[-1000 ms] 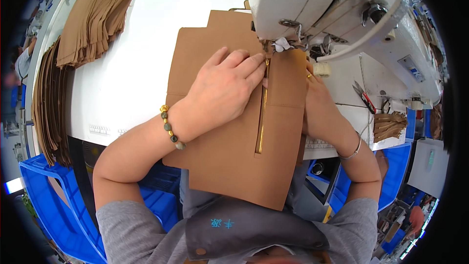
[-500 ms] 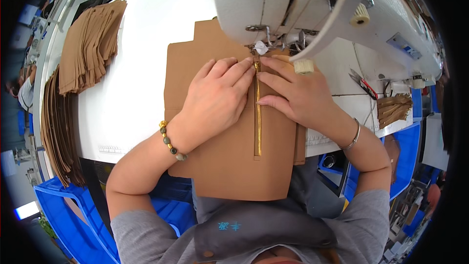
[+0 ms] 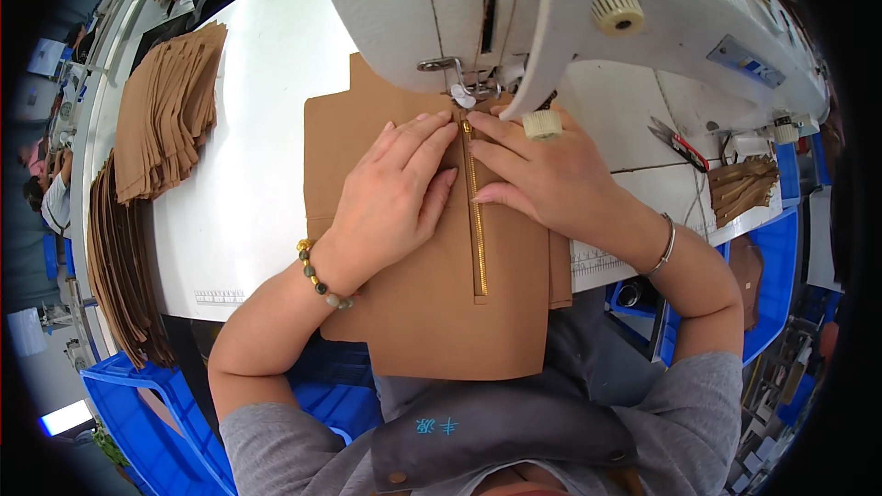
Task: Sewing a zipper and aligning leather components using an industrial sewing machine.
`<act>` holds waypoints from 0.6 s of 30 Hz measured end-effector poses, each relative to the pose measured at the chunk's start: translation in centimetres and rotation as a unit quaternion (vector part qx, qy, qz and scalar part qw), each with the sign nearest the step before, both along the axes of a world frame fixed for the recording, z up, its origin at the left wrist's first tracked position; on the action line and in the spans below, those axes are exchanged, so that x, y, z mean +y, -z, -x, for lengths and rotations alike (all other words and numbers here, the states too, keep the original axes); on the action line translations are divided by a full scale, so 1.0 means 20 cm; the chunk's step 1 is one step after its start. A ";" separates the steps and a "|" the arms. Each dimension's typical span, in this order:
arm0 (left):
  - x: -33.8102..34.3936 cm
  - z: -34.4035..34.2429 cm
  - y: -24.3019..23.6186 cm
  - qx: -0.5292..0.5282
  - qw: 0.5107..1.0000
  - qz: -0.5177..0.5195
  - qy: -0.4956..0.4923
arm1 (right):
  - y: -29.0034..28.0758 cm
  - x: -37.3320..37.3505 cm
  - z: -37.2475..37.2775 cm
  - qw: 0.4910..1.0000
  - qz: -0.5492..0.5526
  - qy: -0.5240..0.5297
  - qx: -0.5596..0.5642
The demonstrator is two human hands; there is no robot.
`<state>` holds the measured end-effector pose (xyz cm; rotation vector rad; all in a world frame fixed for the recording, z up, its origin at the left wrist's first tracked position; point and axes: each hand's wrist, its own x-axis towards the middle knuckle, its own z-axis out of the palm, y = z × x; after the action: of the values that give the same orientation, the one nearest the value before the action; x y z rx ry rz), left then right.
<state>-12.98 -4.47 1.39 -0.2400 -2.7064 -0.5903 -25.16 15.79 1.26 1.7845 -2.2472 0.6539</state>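
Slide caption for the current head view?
Left hand and right hand rest on a brown panel, either side of its gold zipper, at a white sewing machine.

White table (image 3: 253,211) is seen beneath left hand (image 3: 390,188) and right hand (image 3: 556,165). Bright white light (image 3: 66,418) and, near it, green foliage (image 3: 108,443) are noted well left of both.

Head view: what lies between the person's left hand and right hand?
In the head view, the upper part of a straight gold-toothed zipper, set into the flat brown panel, lies between left hand and right hand.
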 end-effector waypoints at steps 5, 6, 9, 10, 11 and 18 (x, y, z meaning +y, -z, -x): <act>-0.01 0.00 -0.01 -0.002 1.000 -0.020 0.000 | -0.01 0.01 0.00 1.000 -0.029 -0.004 0.001; -0.01 0.00 -0.01 -0.004 1.000 -0.019 0.002 | -0.01 0.01 0.00 1.000 -0.029 -0.003 0.001; 0.00 0.00 -0.01 -0.006 1.000 -0.002 0.007 | -0.01 0.00 0.00 1.000 -0.014 -0.002 0.018; 0.00 0.00 -0.01 -0.006 1.000 -0.002 0.007 | -0.01 0.00 0.00 1.000 -0.009 -0.001 0.019; -0.01 0.00 -0.01 -0.013 1.000 0.010 0.010 | -0.01 0.00 0.00 1.000 -0.004 -0.001 0.021; 0.01 0.00 -0.03 -0.038 0.998 0.051 0.009 | 0.00 0.01 0.00 0.999 -0.017 0.002 0.030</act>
<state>-12.97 -4.36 1.91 -0.2746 -2.8141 -0.4770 -25.11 15.94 1.34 1.7902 -2.2349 0.5564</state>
